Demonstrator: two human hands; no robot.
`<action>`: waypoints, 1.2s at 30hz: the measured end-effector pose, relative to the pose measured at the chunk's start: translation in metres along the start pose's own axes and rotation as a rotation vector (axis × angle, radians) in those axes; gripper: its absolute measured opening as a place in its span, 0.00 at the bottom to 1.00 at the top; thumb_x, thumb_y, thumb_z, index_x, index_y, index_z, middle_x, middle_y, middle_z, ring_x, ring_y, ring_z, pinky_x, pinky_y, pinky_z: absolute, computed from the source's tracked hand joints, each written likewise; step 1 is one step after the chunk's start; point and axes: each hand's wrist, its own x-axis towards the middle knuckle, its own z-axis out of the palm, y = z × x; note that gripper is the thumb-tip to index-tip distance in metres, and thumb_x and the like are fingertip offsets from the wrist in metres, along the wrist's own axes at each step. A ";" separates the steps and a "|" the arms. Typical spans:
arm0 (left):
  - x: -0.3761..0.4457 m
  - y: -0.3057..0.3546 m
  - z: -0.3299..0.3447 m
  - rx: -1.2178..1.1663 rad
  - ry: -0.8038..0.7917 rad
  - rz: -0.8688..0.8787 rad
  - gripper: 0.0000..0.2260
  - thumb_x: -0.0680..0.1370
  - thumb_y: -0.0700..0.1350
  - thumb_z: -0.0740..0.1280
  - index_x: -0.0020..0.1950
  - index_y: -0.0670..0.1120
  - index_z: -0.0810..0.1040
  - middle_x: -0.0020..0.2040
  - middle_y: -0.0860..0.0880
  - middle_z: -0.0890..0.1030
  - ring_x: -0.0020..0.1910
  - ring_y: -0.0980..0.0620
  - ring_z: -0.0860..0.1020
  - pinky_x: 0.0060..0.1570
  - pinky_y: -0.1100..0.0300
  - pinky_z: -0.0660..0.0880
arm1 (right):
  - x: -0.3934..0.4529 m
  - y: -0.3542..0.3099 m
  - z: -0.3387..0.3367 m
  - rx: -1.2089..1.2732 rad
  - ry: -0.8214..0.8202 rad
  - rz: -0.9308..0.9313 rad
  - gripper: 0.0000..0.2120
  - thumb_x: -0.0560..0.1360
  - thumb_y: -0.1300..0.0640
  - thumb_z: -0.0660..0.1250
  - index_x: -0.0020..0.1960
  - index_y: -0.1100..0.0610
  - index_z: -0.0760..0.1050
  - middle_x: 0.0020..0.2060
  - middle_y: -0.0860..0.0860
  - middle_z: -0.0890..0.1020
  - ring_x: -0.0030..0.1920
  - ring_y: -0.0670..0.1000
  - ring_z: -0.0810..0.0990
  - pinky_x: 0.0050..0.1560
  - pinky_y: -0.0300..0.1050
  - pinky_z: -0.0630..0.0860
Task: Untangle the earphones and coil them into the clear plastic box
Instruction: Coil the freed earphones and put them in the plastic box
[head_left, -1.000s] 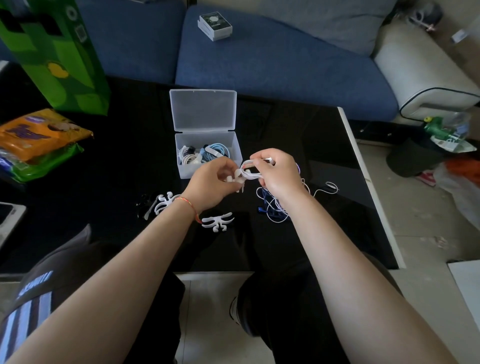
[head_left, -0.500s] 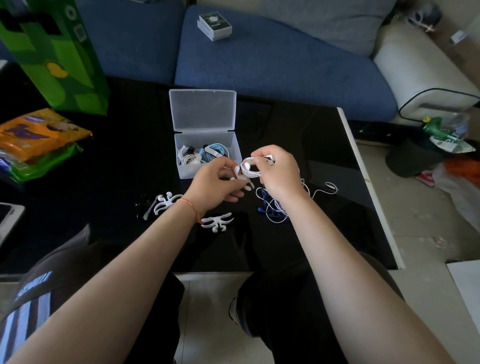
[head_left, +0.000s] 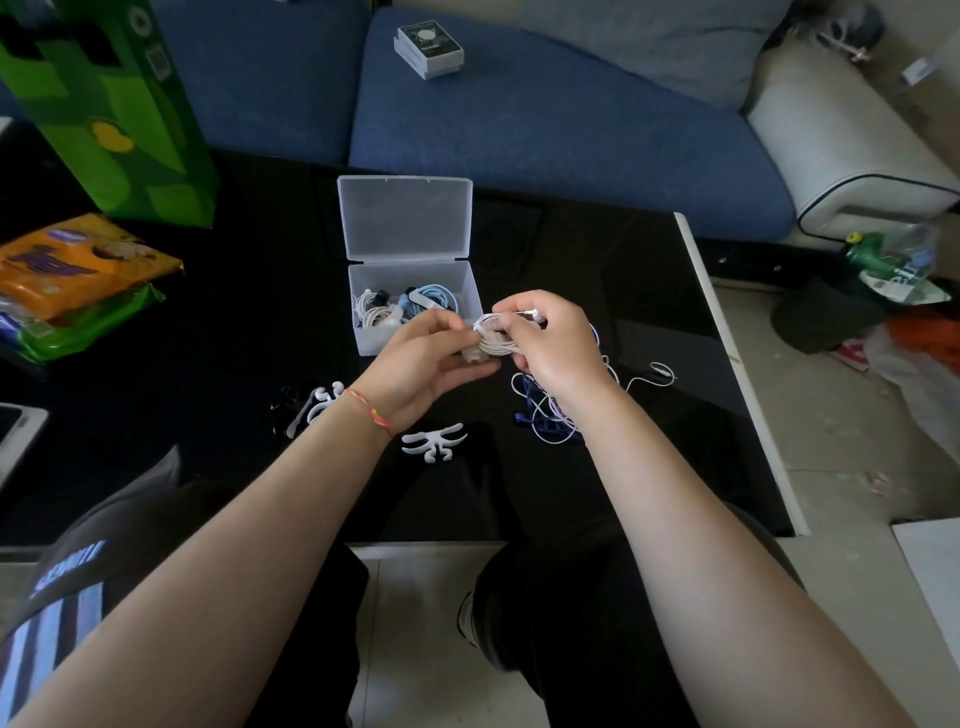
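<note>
Both hands meet above the black table (head_left: 260, 332), just in front of the clear plastic box (head_left: 415, 340). The right hand (head_left: 556, 348) has its fingers curled around a small bundle of white earphone cable (head_left: 493, 338), and the left hand (head_left: 421, 358) pinches the same bundle from the other side; a small pale piece shows under the bundle, but I cannot tell if it is a winder or a part of the earphones. The box stands open, its lid (head_left: 405, 218) leaning back, and inside lie a white coiled earphone (head_left: 371, 312) and a light blue one (head_left: 436, 299). Under the right wrist a loose tangle of white and blue cables (head_left: 545, 415) lies on the table. Two white cable winders (head_left: 434, 441) (head_left: 317, 405) lie near the left wrist. A green bag (head_left: 114, 114) stands at the far left, beside an orange snack packet (head_left: 67, 265).
</note>
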 end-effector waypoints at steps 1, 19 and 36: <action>0.001 0.000 0.000 -0.029 -0.003 0.007 0.05 0.80 0.32 0.62 0.50 0.41 0.71 0.45 0.39 0.79 0.51 0.41 0.81 0.52 0.50 0.81 | -0.001 0.000 0.000 0.026 0.000 0.020 0.06 0.79 0.60 0.65 0.53 0.55 0.81 0.44 0.53 0.81 0.31 0.44 0.75 0.30 0.34 0.72; 0.001 -0.009 0.006 0.286 0.010 0.019 0.14 0.79 0.33 0.65 0.66 0.36 0.74 0.61 0.35 0.79 0.61 0.42 0.80 0.60 0.55 0.78 | 0.001 0.007 -0.002 -0.235 -0.088 -0.047 0.06 0.82 0.59 0.63 0.55 0.55 0.78 0.49 0.50 0.80 0.41 0.47 0.80 0.29 0.30 0.74; 0.006 -0.012 0.001 0.459 0.079 0.038 0.11 0.81 0.39 0.65 0.64 0.45 0.78 0.56 0.43 0.82 0.54 0.48 0.82 0.53 0.57 0.81 | -0.002 0.005 -0.006 0.123 -0.037 0.241 0.05 0.75 0.60 0.74 0.50 0.59 0.83 0.42 0.56 0.86 0.34 0.47 0.84 0.37 0.39 0.80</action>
